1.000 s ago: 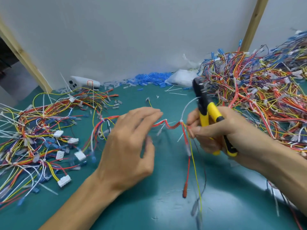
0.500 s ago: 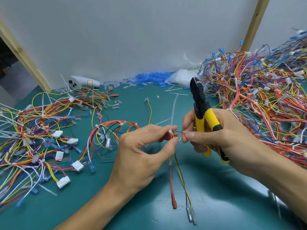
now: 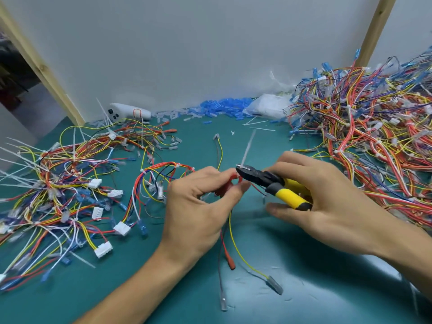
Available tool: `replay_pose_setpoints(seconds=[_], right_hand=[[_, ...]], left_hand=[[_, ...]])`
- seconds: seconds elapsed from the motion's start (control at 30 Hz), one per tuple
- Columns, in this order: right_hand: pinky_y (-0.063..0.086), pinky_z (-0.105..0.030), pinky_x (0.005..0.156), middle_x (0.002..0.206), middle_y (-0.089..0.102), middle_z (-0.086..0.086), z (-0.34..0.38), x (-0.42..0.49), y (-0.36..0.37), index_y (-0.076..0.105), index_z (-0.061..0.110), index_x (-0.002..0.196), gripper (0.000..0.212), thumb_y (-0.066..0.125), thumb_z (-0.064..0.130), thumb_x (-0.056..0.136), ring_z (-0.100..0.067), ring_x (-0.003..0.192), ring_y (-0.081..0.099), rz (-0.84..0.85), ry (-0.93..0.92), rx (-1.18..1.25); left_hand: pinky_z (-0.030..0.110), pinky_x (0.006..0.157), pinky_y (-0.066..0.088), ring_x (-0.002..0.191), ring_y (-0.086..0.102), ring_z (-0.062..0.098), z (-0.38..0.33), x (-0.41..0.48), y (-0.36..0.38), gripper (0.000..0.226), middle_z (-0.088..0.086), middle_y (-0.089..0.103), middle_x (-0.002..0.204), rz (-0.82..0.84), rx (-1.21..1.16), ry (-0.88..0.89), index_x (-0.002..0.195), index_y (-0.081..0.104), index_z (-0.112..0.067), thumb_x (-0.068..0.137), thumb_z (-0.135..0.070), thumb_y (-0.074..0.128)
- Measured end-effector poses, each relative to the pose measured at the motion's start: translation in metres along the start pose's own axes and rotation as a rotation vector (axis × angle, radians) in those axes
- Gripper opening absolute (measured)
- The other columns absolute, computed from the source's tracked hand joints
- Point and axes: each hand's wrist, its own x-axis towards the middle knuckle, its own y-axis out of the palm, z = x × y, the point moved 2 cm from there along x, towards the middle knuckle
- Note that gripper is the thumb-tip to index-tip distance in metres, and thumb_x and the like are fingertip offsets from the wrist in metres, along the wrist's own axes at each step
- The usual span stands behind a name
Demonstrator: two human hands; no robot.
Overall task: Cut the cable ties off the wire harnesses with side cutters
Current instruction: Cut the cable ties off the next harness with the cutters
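Note:
My left hand [image 3: 201, 206] pinches a small wire harness [image 3: 230, 239] of red, yellow and grey wires that hang down toward me over the green mat. A white cable tie [image 3: 247, 148] sticks up from the pinched spot. My right hand [image 3: 327, 206] grips the yellow-and-black side cutters [image 3: 273, 183], lying almost level and pointing left. The black jaw tips sit at the base of the tie, right beside my left fingertips. I cannot tell whether the jaws are closed on the tie.
A big tangle of harnesses [image 3: 374, 141] fills the right side, another heap [image 3: 58, 188] the left, with a looped harness [image 3: 161, 183] beside my left hand. Blue and clear terminal sleeves [image 3: 210, 108], a white remote-like device [image 3: 128, 112] and a plastic bag [image 3: 266, 106] line the wall.
The cutters swung down from upright to nearly level, and their tips came to the tie's base. My left hand closed on the harness and both hands drew together.

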Motion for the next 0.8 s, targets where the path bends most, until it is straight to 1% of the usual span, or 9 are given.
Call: replay_pose_setpoints(seconds=[0.1, 0.17, 0.3, 0.37, 0.43, 0.57, 0.67, 0.73, 0.8], right_hand=[[0.046, -0.034, 0.071, 0.093, 0.052, 0.014, -0.0013, -0.0011, 0.0017, 0.067, 0.032, 0.101, 0.022, 0.08, 0.031, 0.084, -0.01, 0.083, 0.056, -0.006, 0.008, -0.071], [0.043, -0.032, 0.066, 0.085, 0.054, 0.014, -0.0021, -0.0017, 0.0013, 0.067, 0.031, 0.097, 0.02, 0.08, 0.025, 0.082, -0.01, 0.077, 0.054, -0.008, 0.015, -0.121], [0.034, -0.03, 0.051, 0.06, 0.046, 0.001, 0.0026, -0.0037, -0.0007, 0.061, 0.023, 0.08, 0.018, 0.075, 0.034, 0.081, -0.017, 0.056, 0.038, -0.006, 0.043, -0.072], [0.028, -0.03, 0.049, 0.061, 0.042, -0.008, 0.0032, -0.004, -0.0003, 0.06, 0.018, 0.079, 0.026, 0.08, 0.035, 0.08, -0.013, 0.054, 0.028, 0.026, 0.09, 0.035], [0.03, -0.034, 0.05, 0.063, 0.047, -0.011, 0.0031, -0.0047, 0.0001, 0.066, 0.015, 0.082, 0.027, 0.086, 0.031, 0.081, -0.013, 0.054, 0.03, 0.067, 0.146, 0.108], [0.038, -0.037, 0.054, 0.062, 0.056, -0.005, 0.0059, -0.0038, -0.0014, 0.073, 0.02, 0.087, 0.023, 0.09, 0.032, 0.077, -0.012, 0.056, 0.041, 0.091, 0.212, 0.249], [0.041, -0.039, 0.058, 0.067, 0.058, -0.008, 0.0062, -0.0017, -0.0041, 0.075, 0.021, 0.09, 0.028, 0.082, 0.041, 0.071, -0.015, 0.06, 0.045, 0.085, 0.242, 0.326], [0.044, -0.043, 0.059, 0.069, 0.059, -0.01, 0.0054, -0.0016, -0.0047, 0.076, 0.022, 0.09, 0.029, 0.081, 0.042, 0.07, -0.019, 0.06, 0.046, 0.07, 0.243, 0.329], [0.048, -0.049, 0.061, 0.07, 0.058, -0.012, 0.0064, -0.0021, -0.0037, 0.075, 0.023, 0.091, 0.028, 0.081, 0.042, 0.071, -0.03, 0.061, 0.048, 0.069, 0.238, 0.317]], left_hand=[[0.02, 0.064, 0.04, 0.063, 0.051, 0.007, -0.004, -0.0031, 0.0029, 0.008, -0.006, 0.058, 0.066, 0.034, 0.098, 0.052, 0.081, 0.081, -0.017, 0.086, -0.011, 0.085], [0.018, 0.064, 0.039, 0.062, 0.05, 0.006, -0.0057, -0.0038, 0.0048, 0.032, -0.011, 0.053, 0.064, 0.03, 0.141, 0.056, 0.071, 0.069, -0.032, 0.086, -0.009, 0.086], [0.016, 0.075, 0.045, 0.066, 0.052, 0.011, -0.0061, -0.0033, 0.0056, 0.028, -0.012, 0.05, 0.065, 0.129, 0.009, -0.019, 0.087, 0.071, -0.039, 0.089, -0.012, 0.078], [0.023, 0.071, 0.044, 0.07, 0.052, 0.022, -0.0048, -0.0017, 0.0055, 0.017, 0.004, 0.056, 0.07, 0.188, -0.094, -0.083, 0.095, 0.078, -0.029, 0.09, -0.014, 0.074], [0.028, 0.072, 0.044, 0.075, 0.055, 0.022, -0.0025, 0.0003, 0.0051, 0.012, 0.01, 0.062, 0.078, 0.215, -0.167, -0.13, 0.1, 0.08, -0.017, 0.091, -0.016, 0.073], [0.021, 0.084, 0.047, 0.088, 0.066, 0.011, -0.001, 0.001, 0.0057, 0.015, -0.004, 0.072, 0.091, 0.256, -0.254, -0.149, 0.108, 0.075, -0.011, 0.096, -0.018, 0.068], [0.025, 0.065, 0.052, 0.066, 0.064, 0.019, 0.0, 0.0007, 0.0074, 0.014, 0.001, 0.07, 0.074, 0.292, -0.327, -0.172, 0.104, 0.071, -0.005, 0.099, -0.017, 0.066], [0.016, 0.053, 0.04, 0.053, 0.048, 0.013, 0.0011, -0.0002, 0.0068, 0.019, -0.005, 0.056, 0.062, 0.279, -0.328, -0.193, 0.094, 0.07, -0.008, 0.097, -0.026, 0.066], [0.015, 0.054, 0.032, 0.055, 0.039, 0.012, 0.0013, -0.0015, 0.0063, 0.021, -0.007, 0.047, 0.062, 0.265, -0.301, -0.189, 0.089, 0.069, -0.011, 0.096, -0.031, 0.064]])
